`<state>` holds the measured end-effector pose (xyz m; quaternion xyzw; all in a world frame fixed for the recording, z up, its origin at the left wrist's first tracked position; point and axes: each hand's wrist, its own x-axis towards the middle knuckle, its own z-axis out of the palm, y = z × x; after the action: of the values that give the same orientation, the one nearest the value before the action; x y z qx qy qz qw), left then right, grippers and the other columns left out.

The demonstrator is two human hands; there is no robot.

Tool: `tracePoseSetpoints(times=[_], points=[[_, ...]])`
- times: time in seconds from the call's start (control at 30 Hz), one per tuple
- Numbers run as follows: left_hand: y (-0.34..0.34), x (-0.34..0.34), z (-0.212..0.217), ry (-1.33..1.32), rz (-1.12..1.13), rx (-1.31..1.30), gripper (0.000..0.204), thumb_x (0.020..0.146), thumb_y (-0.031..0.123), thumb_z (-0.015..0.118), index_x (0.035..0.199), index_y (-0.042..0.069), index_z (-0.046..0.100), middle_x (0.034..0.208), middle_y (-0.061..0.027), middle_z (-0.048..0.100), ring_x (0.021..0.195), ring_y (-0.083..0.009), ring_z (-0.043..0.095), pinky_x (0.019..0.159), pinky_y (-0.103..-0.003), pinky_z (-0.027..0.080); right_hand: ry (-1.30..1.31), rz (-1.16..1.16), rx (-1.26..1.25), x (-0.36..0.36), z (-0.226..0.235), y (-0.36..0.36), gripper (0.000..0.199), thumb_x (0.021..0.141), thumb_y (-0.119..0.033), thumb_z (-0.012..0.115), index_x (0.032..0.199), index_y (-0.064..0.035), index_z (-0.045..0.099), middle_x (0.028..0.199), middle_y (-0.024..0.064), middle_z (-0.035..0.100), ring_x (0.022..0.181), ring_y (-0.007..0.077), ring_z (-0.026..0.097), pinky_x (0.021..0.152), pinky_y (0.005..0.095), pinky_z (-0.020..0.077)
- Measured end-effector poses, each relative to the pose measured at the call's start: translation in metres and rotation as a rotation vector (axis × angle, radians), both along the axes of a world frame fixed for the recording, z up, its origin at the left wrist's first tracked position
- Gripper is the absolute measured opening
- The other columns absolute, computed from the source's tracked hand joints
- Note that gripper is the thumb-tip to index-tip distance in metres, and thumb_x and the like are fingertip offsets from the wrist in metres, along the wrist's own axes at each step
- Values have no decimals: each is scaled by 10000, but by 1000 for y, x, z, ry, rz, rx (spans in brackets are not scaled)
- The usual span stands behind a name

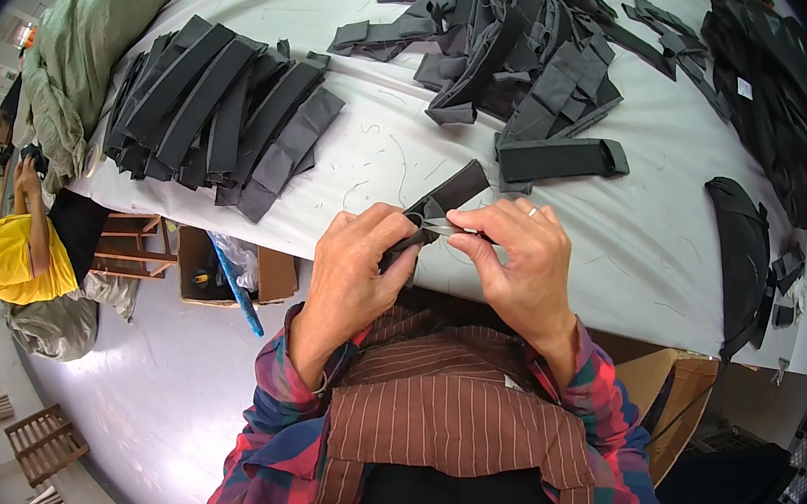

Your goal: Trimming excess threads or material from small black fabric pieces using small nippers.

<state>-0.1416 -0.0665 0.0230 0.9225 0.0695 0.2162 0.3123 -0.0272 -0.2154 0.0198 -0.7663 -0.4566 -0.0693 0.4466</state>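
Observation:
Close to the table's front edge, my left hand [359, 259] is closed around a dark grey fabric strip [456, 188], whose free end sticks up toward the far side. Small metal snips [437, 225] show between my two hands, with a loop lying against the left fingers. My right hand [516, 253] has thumb and forefinger pinched together at the snips' tip; what lies inside the pinch is mostly hidden. Just beyond the right hand lies a folded dark strip [563, 159]. A stack of similar strips [209, 112] rests to the left.
A tangled heap of dark strips [525, 40] covers the far middle of the white-covered table [374, 163]. Black fabric [770, 96] and a black curved piece [733, 257] lie at right. A green sack [108, 34], a cardboard box [277, 275] and a person in yellow [15, 255] are left.

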Motion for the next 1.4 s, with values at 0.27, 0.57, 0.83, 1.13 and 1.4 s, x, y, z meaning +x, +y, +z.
tracePoseSetpoints(times=[0.27,0.57,0.83,1.13,1.4], points=[[0,0,3,4,6,13,150,727,45,677,852,66,598,861,-57,607,682,-254,532,634,-331,375,75,-6,0,-5,-1,-1,148,727,-133,738,861,-93,690,730,13,645,648,197,548,605,313,350],[-1,0,2,-8,17,15,150,726,43,678,856,66,606,886,-53,619,683,-248,532,638,-330,376,34,-58,-16,-9,2,-2,162,726,-133,739,876,-92,691,719,14,633,643,202,540,607,314,347],[-2,0,2,-22,25,40,153,726,42,679,857,68,605,893,-53,622,689,-241,539,634,-330,372,26,-90,-11,-14,2,-1,163,727,-132,740,879,-99,692,710,6,620,622,194,518,599,312,331],[-3,-1,1,-36,23,71,157,727,45,685,860,77,606,911,-42,616,717,-228,551,639,-335,364,-54,-126,9,-16,3,0,127,740,-196,733,834,-127,684,664,-18,588,585,183,494,571,318,310],[-2,11,24,-502,47,167,159,669,47,721,761,46,592,1030,-134,594,873,-295,546,789,-330,406,100,-77,226,-8,26,-8,162,699,-120,757,842,-91,685,672,15,600,595,201,515,579,319,346]])
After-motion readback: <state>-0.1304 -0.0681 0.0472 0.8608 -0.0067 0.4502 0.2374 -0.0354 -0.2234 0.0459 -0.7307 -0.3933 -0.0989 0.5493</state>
